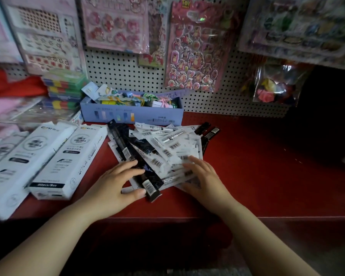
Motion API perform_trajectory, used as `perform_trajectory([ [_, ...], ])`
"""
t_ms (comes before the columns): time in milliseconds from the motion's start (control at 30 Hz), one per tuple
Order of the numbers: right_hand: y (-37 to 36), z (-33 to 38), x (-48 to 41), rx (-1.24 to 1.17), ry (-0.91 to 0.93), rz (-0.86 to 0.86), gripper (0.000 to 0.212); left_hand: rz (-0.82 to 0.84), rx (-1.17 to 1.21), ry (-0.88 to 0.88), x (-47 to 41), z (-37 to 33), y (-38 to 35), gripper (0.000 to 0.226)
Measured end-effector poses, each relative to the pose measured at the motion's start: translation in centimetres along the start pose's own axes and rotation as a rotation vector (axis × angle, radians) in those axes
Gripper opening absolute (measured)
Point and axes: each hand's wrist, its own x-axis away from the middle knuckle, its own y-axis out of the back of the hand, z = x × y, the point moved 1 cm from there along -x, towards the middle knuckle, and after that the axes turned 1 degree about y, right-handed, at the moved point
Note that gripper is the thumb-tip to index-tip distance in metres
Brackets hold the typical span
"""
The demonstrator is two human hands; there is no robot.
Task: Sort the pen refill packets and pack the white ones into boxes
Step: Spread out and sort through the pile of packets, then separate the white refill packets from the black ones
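Note:
A mixed heap of pen refill packets lies on the red shelf: white packets (173, 145) with barcodes and black packets (127, 148) fanned over them. My left hand (116, 183) rests at the heap's near left, fingers and thumb around the lower end of a black packet (147, 180). My right hand (204, 176) lies flat, fingers spread, on the white packets at the near right. Three white refill boxes (68, 162) lie side by side to the left of the heap.
A blue cardboard box (131, 114) of small stationery stands behind the heap against the pegboard wall (217, 100). Sticker sheets (195, 46) hang above. Stacked coloured cases (64, 88) sit at back left. The red shelf (267, 166) extends right, front edge near my forearms.

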Motion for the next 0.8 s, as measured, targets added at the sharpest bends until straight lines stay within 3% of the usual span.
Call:
perform_trajectory([
  [67,0.2,-0.1,-0.3,0.087,-0.016,-0.055,0.057,-0.070,0.101,0.005,0.4,0.3,0.2,0.069],
  [167,0.1,0.0,-0.4,0.214,0.089,-0.077,0.056,-0.312,0.138,0.043,0.4,0.7,0.6,0.026],
  [233,-0.4,0.7,-0.4,0.286,0.198,-0.038,0.053,-0.452,0.098,0.128,0.3,0.8,1.1,0.020],
  [333,-1.3,2.0,-0.7,0.405,0.302,-0.116,0.046,-0.465,0.054,0.314,0.0,0.5,1.9,0.023],
  [500,-1.9,2.5,-1.3,0.487,0.280,-0.199,0.035,-0.254,-0.073,0.481,-2.2,-1.3,2.5,0.069],
  [600,-1.9,2.3,-1.6,0.510,0.258,-0.262,0.014,-0.201,-0.110,0.573,-3.6,-1.8,2.2,0.085],
  [700,-1.9,1.9,-2.2,0.441,0.187,-0.233,0.040,-0.152,-0.120,0.595,-4.5,-1.1,2.2,0.084],
  [800,-1.8,1.7,-2.4,0.409,0.217,-0.282,0.041,-0.097,-0.107,0.565,-4.5,-0.9,2.6,0.077],
])
